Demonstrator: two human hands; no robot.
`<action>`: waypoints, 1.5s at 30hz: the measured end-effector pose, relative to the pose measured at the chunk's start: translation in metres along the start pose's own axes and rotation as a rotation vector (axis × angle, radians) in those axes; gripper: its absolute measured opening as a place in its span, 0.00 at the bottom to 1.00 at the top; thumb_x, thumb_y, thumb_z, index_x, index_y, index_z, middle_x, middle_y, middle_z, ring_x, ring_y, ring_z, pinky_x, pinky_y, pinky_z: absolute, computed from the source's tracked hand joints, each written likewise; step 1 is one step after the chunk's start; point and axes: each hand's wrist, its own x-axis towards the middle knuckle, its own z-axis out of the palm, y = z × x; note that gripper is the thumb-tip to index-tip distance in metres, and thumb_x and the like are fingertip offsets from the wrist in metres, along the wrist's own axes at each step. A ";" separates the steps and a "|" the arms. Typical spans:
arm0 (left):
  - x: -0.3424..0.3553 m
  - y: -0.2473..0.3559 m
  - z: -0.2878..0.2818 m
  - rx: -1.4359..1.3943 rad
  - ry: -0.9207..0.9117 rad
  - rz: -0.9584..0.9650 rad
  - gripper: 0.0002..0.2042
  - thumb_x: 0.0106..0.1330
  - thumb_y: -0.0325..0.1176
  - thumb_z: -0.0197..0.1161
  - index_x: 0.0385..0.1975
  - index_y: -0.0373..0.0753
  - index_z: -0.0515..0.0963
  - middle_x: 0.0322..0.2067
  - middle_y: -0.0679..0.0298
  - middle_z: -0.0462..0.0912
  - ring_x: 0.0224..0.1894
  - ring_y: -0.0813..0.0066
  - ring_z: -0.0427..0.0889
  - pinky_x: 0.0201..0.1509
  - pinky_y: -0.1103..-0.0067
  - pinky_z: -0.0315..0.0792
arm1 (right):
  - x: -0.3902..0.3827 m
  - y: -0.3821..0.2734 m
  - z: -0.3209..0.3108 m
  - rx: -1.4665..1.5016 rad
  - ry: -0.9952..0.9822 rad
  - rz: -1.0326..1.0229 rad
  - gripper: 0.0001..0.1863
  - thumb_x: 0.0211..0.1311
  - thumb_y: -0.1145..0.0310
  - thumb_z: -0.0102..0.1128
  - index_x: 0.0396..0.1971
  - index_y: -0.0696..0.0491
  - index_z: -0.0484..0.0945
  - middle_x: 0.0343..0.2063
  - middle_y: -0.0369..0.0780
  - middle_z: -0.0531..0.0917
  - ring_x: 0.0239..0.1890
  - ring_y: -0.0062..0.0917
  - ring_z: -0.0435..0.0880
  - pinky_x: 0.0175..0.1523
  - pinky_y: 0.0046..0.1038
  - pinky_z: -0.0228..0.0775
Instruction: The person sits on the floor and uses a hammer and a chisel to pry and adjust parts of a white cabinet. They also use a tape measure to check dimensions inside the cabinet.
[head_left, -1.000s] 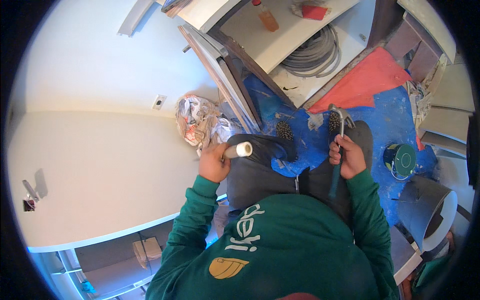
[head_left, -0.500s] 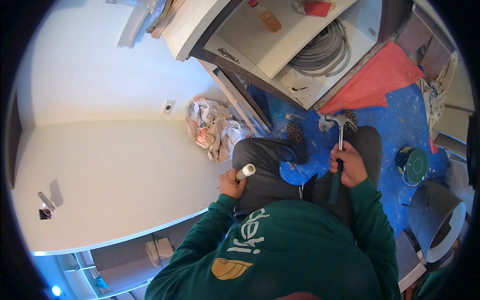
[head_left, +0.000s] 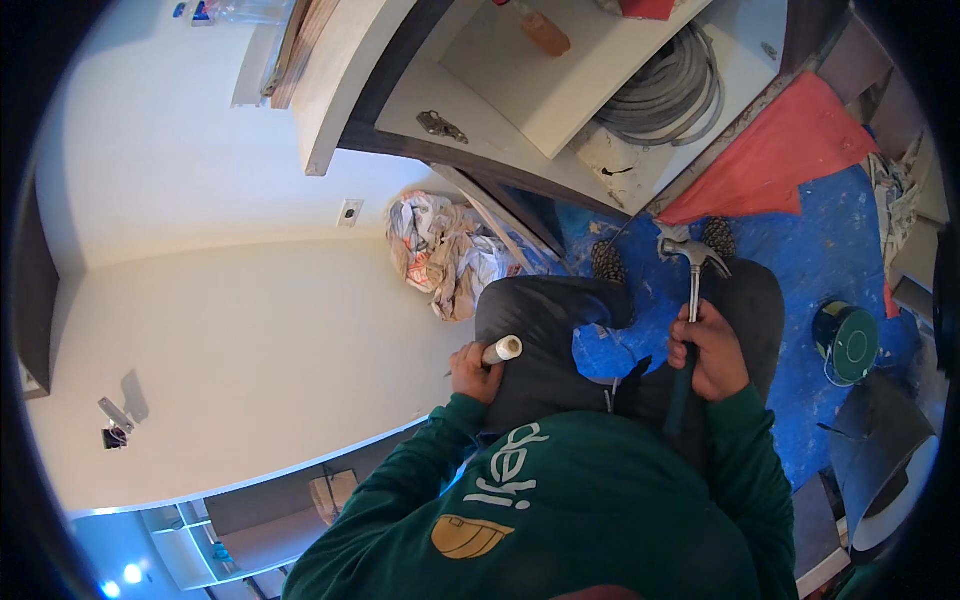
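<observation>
Blue floor (head_left: 812,222) bears green bucket (head_left: 853,346) (right fingers (head_left: 684,334) round hammer (head_left: 694,284)).

Hammer (head_left: 694,288) in the right grip (head_left: 714,352), bucket (head_left: 848,343) right of it; cylinder (head_left: 502,350) in the left grip (head_left: 474,375), bags (head_left: 445,252) ahead.

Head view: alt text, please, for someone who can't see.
A person's right hand grips a hammer; the left hand holds a pale cylinder. Ahead, an open cabinet holds a grey coil; at right, a green bucket sits on blue floor.
</observation>
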 end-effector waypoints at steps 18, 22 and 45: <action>0.001 0.006 0.000 -0.056 0.107 0.081 0.14 0.52 0.34 0.67 0.38 0.40 0.75 0.34 0.58 0.79 0.40 0.53 0.77 0.45 0.63 0.65 | 0.000 0.007 0.003 -0.094 -0.019 -0.020 0.04 0.65 0.76 0.53 0.37 0.53 0.69 0.24 0.38 0.73 0.21 0.21 0.70 0.25 0.25 0.63; -0.007 -0.004 0.004 -0.085 0.157 0.071 0.14 0.53 0.35 0.66 0.38 0.41 0.76 0.33 0.58 0.79 0.39 0.53 0.77 0.43 0.62 0.65 | 0.000 0.016 0.004 -0.208 -0.044 -0.070 0.04 0.65 0.76 0.52 0.37 0.52 0.70 0.24 0.38 0.72 0.21 0.20 0.69 0.25 0.23 0.62; -0.027 -0.032 0.005 -0.375 0.306 0.028 0.15 0.50 0.32 0.63 0.40 0.41 0.77 0.36 0.60 0.78 0.43 0.57 0.75 0.48 0.64 0.64 | -0.058 0.014 0.003 -0.538 0.315 -0.441 0.15 0.71 0.58 0.54 0.28 0.51 0.66 0.15 0.36 0.65 0.17 0.31 0.72 0.24 0.33 0.68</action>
